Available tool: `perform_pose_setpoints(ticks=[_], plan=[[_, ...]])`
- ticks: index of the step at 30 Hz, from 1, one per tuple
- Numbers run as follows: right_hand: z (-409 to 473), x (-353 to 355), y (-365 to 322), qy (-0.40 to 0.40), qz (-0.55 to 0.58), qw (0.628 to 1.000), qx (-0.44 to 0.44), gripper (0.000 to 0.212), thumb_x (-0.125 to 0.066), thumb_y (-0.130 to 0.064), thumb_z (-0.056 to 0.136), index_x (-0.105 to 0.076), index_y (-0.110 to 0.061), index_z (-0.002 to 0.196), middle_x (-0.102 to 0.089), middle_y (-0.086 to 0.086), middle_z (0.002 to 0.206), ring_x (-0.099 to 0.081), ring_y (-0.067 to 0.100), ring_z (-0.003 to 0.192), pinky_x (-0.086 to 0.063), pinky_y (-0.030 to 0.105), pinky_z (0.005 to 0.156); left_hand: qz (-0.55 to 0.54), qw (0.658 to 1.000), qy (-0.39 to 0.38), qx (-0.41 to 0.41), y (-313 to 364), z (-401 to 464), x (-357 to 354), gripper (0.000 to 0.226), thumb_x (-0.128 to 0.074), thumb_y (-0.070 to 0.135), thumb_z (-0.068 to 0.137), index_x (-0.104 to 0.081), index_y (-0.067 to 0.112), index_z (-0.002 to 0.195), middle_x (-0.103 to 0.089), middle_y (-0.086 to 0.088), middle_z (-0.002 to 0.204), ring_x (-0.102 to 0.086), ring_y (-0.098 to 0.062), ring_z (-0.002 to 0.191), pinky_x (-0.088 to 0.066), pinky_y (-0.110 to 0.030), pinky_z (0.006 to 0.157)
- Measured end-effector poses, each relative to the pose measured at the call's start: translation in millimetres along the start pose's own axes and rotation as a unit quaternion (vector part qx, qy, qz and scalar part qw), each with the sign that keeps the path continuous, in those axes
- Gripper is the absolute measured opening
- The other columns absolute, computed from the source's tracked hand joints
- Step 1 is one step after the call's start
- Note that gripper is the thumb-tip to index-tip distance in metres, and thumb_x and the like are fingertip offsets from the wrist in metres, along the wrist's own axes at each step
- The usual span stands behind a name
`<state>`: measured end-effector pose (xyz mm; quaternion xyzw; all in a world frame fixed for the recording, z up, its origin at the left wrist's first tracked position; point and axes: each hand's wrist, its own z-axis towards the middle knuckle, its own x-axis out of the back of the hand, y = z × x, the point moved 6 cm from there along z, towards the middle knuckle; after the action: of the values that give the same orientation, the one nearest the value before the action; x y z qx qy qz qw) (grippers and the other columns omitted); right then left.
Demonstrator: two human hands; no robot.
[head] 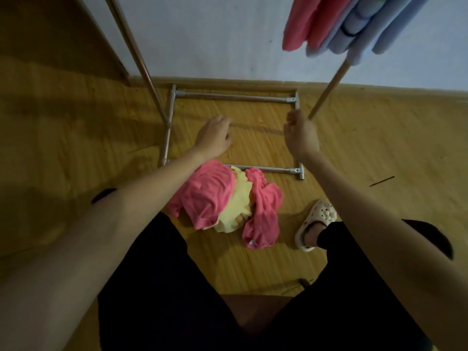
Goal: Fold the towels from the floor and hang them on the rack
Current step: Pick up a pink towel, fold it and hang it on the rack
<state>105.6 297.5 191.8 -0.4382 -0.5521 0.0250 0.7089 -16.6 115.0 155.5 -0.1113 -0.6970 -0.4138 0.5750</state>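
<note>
We are between towels: our left hand [215, 138] and right hand [300, 133] hang loosely curled, grasping nothing, beyond the towel pile [225, 201], so next we should reach down to it.

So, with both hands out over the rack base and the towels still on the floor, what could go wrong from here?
1. The pile of towels lies across the front base bar, so lifting one may snag on it.
2. The pile sits close to the slippered foot; a step forward might catch it.
3. The hung towels crowd one end of the rack, perhaps leaving little room there.
</note>
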Motion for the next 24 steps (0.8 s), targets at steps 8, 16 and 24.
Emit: perform_pose_setpoints(ticks=[8, 16, 24], plan=[[-94.4, -183.2, 44.4, -0.305, -0.094, 0.947, 0.041, 0.056, -0.053, -0.006, 0.09, -0.034, -0.005, 0.143, -0.045, 0.018, 0.14, -0.042, 0.033, 0.129, -0.04, 0.042, 0.102, -0.047, 0.94, -0.175, 0.288, -134.8, -131.2, -109.9, 0.018, -0.059, 0.009, 0.082, -0.065, 0.002, 0.098, -0.066, -0.014, 0.106, -0.061, -0.031, 0.098, -0.045, -0.034, 0.076], [-154.6, -288.6, 55.7, -0.46, -0.156, 0.868, 0.106, 0.068, -0.053, -0.005, 0.088, -0.024, -0.012, 0.15, -0.034, 0.01, 0.151, -0.035, 0.03, 0.135, -0.039, 0.041, 0.105, -0.26, 0.777, -0.219, 0.53, -196.6, -213.7, -205.6, 0.028, -0.053, 0.027, 0.094, -0.061, 0.004, 0.108, -0.063, -0.018, 0.091, -0.061, -0.032, 0.084, -0.046, -0.031, 0.064], [-150.4, -321.5, 74.1, -0.488, -0.175, 0.848, 0.105, 0.072, -0.051, -0.005, 0.086, -0.02, -0.011, 0.151, -0.03, 0.011, 0.154, -0.035, 0.032, 0.137, -0.038, 0.043, 0.107, -0.452, 0.593, 0.011, 0.666, -210.8, -185.7, -226.4, 0.049, -0.064, 0.024, 0.09, -0.047, 0.004, 0.132, -0.053, -0.012, 0.132, -0.049, -0.028, 0.124, -0.04, -0.029, 0.09]])
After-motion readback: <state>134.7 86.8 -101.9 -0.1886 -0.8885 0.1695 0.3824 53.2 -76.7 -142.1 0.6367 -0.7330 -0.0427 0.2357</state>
